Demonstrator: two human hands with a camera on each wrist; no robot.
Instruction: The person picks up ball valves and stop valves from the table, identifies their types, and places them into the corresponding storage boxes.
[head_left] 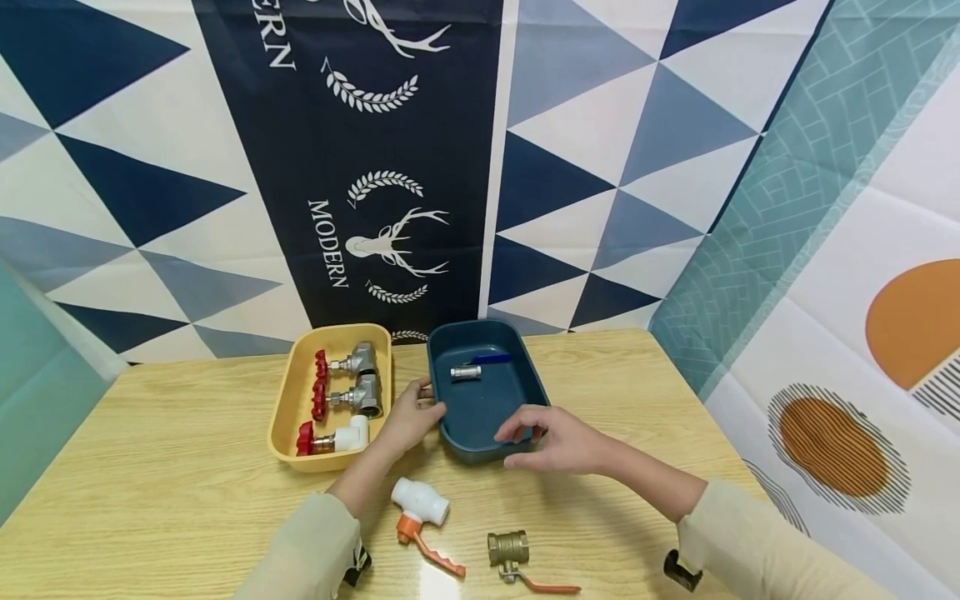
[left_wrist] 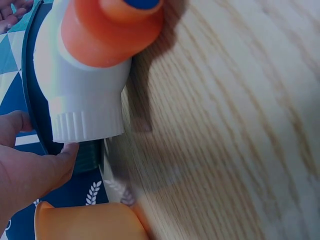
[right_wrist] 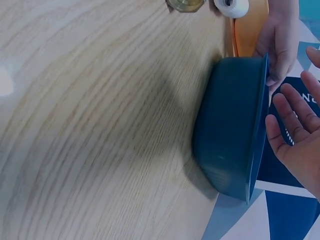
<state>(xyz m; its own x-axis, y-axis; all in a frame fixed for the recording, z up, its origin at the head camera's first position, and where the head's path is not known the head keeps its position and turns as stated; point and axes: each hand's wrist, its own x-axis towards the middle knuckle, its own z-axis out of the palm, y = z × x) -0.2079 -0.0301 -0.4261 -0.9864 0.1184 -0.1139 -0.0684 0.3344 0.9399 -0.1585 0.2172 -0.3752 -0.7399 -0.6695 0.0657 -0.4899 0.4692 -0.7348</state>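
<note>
A dark blue tray (head_left: 480,417) stands on the table, holding a small metal ball valve (head_left: 466,372) with a blue lever. At the tray's left rim, my left hand (head_left: 408,419) grips the edge between thumb and fingers. My right hand (head_left: 558,440) hovers over the near right corner of the tray, fingers loosely bent and holding nothing. Nearer to me lie a white plastic ball valve (head_left: 420,500) with an orange lever and a brass ball valve (head_left: 508,547) with a red lever. The white valve fills much of the left wrist view.
Left of the blue tray is a yellow tray (head_left: 281,425). Inside it are two metal valves (head_left: 365,392) with red wheels and a white plastic valve (head_left: 351,434) with a red wheel. A patterned cloth (head_left: 397,167) hangs behind the wooden table (head_left: 172,483).
</note>
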